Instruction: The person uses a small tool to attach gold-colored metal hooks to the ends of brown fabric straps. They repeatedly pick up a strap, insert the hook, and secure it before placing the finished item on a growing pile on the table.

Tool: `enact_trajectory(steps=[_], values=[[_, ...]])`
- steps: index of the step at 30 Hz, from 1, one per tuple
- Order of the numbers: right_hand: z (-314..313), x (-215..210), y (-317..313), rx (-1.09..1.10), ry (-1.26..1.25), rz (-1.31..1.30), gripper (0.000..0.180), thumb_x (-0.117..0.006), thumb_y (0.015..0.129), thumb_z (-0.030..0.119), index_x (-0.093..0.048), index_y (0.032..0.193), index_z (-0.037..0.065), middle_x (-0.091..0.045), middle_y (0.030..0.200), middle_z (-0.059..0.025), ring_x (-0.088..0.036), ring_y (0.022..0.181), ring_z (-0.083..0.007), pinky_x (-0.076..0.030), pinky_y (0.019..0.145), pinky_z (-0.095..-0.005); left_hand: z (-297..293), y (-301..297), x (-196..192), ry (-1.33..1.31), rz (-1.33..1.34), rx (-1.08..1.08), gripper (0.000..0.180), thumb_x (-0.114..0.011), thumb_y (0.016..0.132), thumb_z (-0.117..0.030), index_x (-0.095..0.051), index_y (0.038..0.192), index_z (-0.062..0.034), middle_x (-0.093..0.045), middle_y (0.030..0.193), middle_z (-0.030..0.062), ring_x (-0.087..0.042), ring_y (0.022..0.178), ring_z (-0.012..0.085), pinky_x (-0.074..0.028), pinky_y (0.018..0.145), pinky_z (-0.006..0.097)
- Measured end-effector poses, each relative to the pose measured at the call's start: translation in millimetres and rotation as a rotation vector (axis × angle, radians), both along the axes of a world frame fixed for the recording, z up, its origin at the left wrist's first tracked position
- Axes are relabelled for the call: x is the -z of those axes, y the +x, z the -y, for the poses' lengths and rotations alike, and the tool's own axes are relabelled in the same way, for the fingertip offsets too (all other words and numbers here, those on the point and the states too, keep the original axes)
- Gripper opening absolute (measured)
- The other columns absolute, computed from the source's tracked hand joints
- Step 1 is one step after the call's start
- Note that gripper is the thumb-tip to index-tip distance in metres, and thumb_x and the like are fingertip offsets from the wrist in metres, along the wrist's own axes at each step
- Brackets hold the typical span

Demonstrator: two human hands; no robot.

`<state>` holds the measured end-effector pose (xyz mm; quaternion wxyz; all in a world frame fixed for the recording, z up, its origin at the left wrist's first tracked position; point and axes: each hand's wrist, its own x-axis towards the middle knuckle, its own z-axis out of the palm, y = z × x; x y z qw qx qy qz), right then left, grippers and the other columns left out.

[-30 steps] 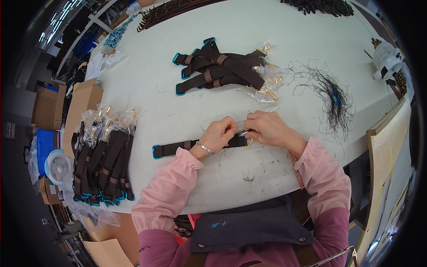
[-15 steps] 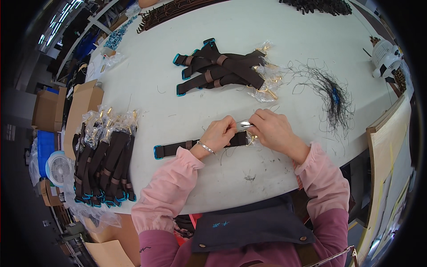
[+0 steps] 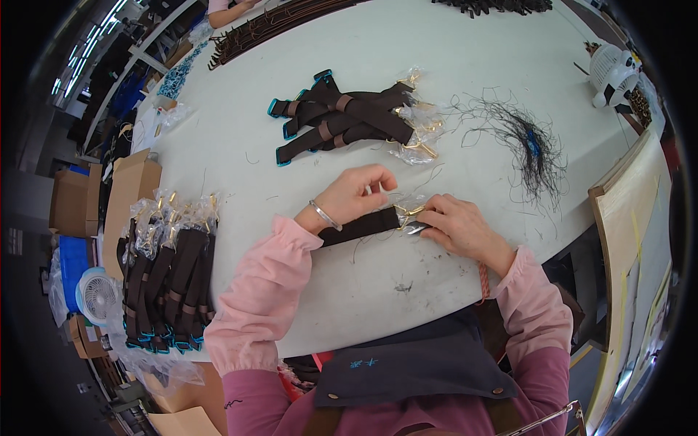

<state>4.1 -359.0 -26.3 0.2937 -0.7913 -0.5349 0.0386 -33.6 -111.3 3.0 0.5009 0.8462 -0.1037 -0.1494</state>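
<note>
Brown strap [image 3: 361, 225] lies flat on the white surface [image 3: 240, 152] just in front of the person, its left part hidden under the left forearm. Far left, a row of bagged brown straps [image 3: 167, 276] sits at the surface's edge. The left hand [image 3: 352, 198] has lifted off the strap since a second ago, when it pressed down on it; its fingers now pinch a fine thread or a bit of clear film above the strap's gold clip end [image 3: 408, 212]. So the work has passed from steadying to pulling something free or open. The right hand [image 3: 458, 227] stays clenched on that clip end and its clear wrap. Beyond lie a loose strap pile [image 3: 349, 116] and, further right, a thread tangle [image 3: 520, 142], both unmoved.
</note>
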Motion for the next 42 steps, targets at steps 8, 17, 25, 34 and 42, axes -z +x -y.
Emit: enact_trajectory(steps=[8,17,25,34,42], values=[[0.7,-12.9,-14.7,0.167,-0.108,-0.073,0.025,-0.068,0.075,0.019,-0.056,0.095,0.008,-0.054,0.088,-0.0065,-0.058,0.079,-0.0246,-0.047,0.064,-0.0364,18.9,-24.2,35.7,0.382,0.326,0.098,0.02,-0.065,0.074,-0.004,-0.049,0.086,-0.0042,-0.052,0.088,0.0103,-0.053,0.081,0.0298,-0.043,0.07,0.037],[-20.6,9.6,-40.2,0.27,-0.032,0.066,0.022,-0.066,0.077,0.017,-0.051,0.084,0.003,-0.052,0.081,-0.0092,-0.06,0.072,-0.0235,-0.047,0.051,-0.0345,19.0,-22.6,41.3,0.246,0.309,0.052,0.015,-0.06,0.076,0.002,-0.047,0.082,-0.003,-0.052,0.077,0.012,-0.052,0.071,0.0305,-0.042,0.063,0.037],[-25.5,14.4,-41.0,0.296,-0.057,0.11,0.02,-0.065,0.078,0.017,-0.051,0.083,0.003,-0.052,0.085,-0.0096,-0.06,0.069,-0.0216,-0.047,0.049,-0.0328,23.0,-19.9,38.6,-0.106,0.054,-0.099,0.012,-0.051,0.08,0.007,-0.047,0.088,-0.0013,-0.054,0.074,0.0042,-0.05,0.066,0.0106,-0.043,0.062,0.025],[-27.2,10.2,-40.6,0.278,-0.106,0.138,0.019,-0.065,0.076,0.015,-0.051,0.082,0.003,-0.051,0.087,-0.0092,-0.06,0.07,-0.0197,-0.048,0.047,-0.0323,21.2,-15.6,33.7,0.08,-0.006,-0.047,0.019,-0.056,0.079,0.004,-0.047,0.094,-0.0031,-0.053,0.076,0.0059,-0.052,0.069,0.0162,-0.044,0.064,0.028],[-26.7,7.7,-39.0,0.277,-0.109,0.104,0.018,-0.065,0.077,0.015,-0.051,0.081,0.004,-0.052,0.086,-0.009,-0.06,0.07,-0.0204,-0.047,0.047,-0.0335,19.8,-18.8,35.9,0.423,0.342,0.145,0.021,-0.064,0.073,-0.002,-0.048,0.087,-0.0056,-0.051,0.081,0.0088,-0.051,0.08,0.0289,-0.041,0.068,0.037]])
